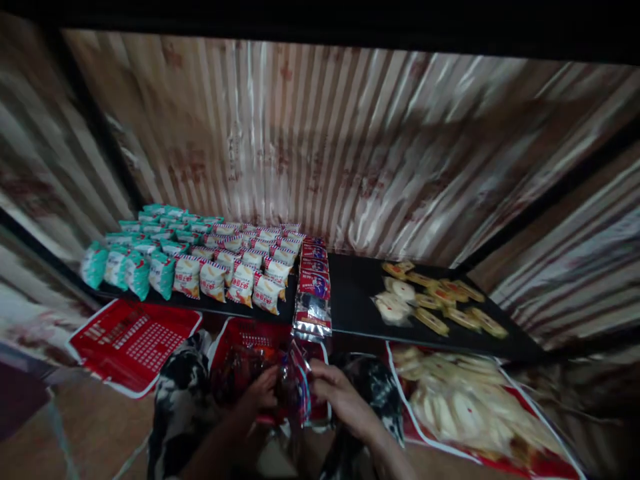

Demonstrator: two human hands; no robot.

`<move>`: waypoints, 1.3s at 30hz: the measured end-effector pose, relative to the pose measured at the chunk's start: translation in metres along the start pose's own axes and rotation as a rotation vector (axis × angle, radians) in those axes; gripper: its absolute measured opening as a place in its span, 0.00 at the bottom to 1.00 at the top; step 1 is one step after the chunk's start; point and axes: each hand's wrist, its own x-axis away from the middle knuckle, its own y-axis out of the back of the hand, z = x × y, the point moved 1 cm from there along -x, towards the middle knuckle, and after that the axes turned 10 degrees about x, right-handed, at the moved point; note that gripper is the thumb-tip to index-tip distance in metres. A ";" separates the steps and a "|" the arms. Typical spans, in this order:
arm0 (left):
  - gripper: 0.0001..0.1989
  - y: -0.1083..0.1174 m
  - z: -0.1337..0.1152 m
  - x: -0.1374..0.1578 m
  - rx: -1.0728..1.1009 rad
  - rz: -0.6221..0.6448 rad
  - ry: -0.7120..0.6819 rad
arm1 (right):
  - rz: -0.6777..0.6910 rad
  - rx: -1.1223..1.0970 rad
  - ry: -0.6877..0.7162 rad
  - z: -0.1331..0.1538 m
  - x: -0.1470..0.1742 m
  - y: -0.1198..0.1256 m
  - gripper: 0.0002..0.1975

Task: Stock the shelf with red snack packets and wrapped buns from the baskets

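My right hand (337, 397) pinches a shiny snack packet (301, 383) with red, blue and white colours, over a red basket (220, 337) between my knees. My left hand (263, 393) is just left of that packet, its fingers curled; dim light hides what they hold. Darker packets (245, 360) lie inside the basket. Directly ahead on the black shelf, a column of red and blue packets (314, 280) runs from back to front, with a silvery one at the shelf edge.
Left of the column stand rows of white snack bags (243, 283) and teal bags (136, 273). Yellow packs (443, 293) and white round packs (395, 300) sit rightward on the shelf (350, 300). Red baskets flank me: one on the left (145, 337), another with pale packs (465, 407).
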 end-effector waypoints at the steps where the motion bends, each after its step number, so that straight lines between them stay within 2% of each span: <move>1: 0.36 -0.001 -0.006 0.007 0.003 0.012 -0.031 | 0.014 0.005 0.017 0.008 0.003 0.003 0.07; 3: 0.41 -0.009 -0.019 0.023 0.011 0.071 -0.091 | 0.036 0.016 0.034 0.020 0.008 0.006 0.08; 6: 0.32 -0.030 -0.039 0.052 -0.069 0.270 -0.114 | 0.006 -0.025 -0.030 0.023 0.014 0.008 0.08; 7: 0.27 -0.037 -0.044 0.060 -0.100 0.288 -0.102 | -0.032 -0.063 -0.059 0.023 0.015 0.009 0.08; 11: 0.24 -0.061 -0.055 0.080 -0.106 0.168 -0.075 | -0.123 -0.263 -0.070 0.025 0.022 0.013 0.07; 15: 0.22 -0.078 -0.067 0.086 -0.079 0.132 -0.159 | -0.255 -0.439 -0.007 0.032 0.030 0.024 0.15; 19: 0.25 -0.096 -0.086 0.084 -0.089 0.037 -0.238 | -0.285 -0.479 0.103 0.030 0.034 0.030 0.21; 22: 0.26 -0.113 -0.099 0.079 -0.113 -0.039 -0.293 | -0.292 -0.400 0.118 0.022 0.033 0.028 0.24; 26: 0.28 -0.138 -0.111 0.074 -0.104 -0.060 -0.338 | -0.310 -0.332 0.134 0.013 0.027 0.023 0.23; 29: 0.29 -0.153 -0.119 0.072 -0.098 -0.033 -0.297 | -0.392 -0.333 0.103 0.006 0.019 0.027 0.22; 33: 0.30 -0.164 -0.123 0.061 -0.125 -0.012 -0.235 | -0.507 -0.349 0.052 -0.004 0.008 0.043 0.22; 39: 0.30 -0.179 -0.126 0.028 -0.119 -0.103 -0.141 | -0.561 -0.490 -0.044 -0.014 -0.002 0.064 0.25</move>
